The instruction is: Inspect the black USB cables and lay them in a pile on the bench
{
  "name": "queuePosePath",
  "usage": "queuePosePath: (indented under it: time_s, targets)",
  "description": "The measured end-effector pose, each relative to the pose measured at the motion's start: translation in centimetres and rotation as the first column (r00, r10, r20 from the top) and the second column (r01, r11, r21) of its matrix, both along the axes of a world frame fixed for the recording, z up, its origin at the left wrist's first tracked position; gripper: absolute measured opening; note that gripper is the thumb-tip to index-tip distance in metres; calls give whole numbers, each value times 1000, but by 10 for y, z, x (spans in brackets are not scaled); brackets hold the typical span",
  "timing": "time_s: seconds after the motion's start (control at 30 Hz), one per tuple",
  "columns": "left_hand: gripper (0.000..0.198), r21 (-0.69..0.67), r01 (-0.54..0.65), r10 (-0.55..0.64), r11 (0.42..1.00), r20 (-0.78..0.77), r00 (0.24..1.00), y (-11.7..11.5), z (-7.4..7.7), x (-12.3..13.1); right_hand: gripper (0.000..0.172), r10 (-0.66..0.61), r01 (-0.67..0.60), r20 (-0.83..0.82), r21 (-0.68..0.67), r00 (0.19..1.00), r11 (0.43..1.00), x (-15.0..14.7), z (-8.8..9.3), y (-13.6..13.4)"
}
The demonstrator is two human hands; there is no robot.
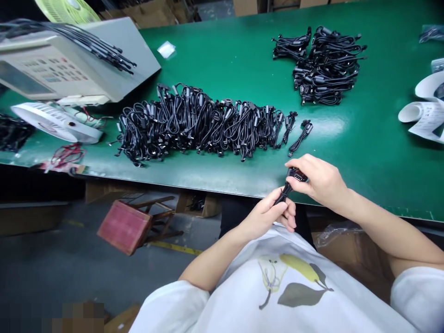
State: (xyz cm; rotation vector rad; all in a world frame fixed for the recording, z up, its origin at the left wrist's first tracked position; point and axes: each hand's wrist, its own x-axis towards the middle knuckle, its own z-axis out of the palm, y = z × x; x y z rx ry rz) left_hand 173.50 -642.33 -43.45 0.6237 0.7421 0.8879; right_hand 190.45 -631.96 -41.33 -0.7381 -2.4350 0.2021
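A bundled black cable (285, 192) is held between my two hands at the front edge of the green table. My left hand (268, 212) is closed around its lower, tied part. With thumb and fingers, my right hand (316, 179) grips the upper end, where a rectangular connector (297, 175) shows. Just beyond my hands lies a single bundled cable (301, 138) on the tabletop. To its left stretches a long pile of similar tied black cables (194, 122), their connectors pointing various ways.
Another stack of cable bundles (326, 67) lies at the back right of the green table (222, 60). A beige instrument (104, 60) with loose cables on top stands left, beside a white fan-like device (55, 121). Curled paper (426, 111) is at right. A red stool (125, 226) stands below.
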Motion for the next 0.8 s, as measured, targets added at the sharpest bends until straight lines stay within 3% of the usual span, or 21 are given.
queuePosePath:
  time_s: [0.27, 0.5, 0.7, 0.8]
  targets:
    - [36, -55, -38, 40, 998, 21, 999, -4, -3, 2, 12, -49, 51, -19, 173, 999, 984, -1, -2, 5]
    - [29, -39, -116, 110, 993, -117, 987, -7, -8, 8, 18, -117, 117, 15, 15, 993, 993, -1, -11, 4]
    - [32, -150, -106, 115, 983, 51, 992, -3, -6, -3, 19, -187, 187, -20, -15, 982, 982, 2, -9, 5]
    - [36, -120, -114, 119, 986, 32, 992, -2, -7, -2, 19, -192, 193, -31, 4, 981, 981, 5, -8, 4]
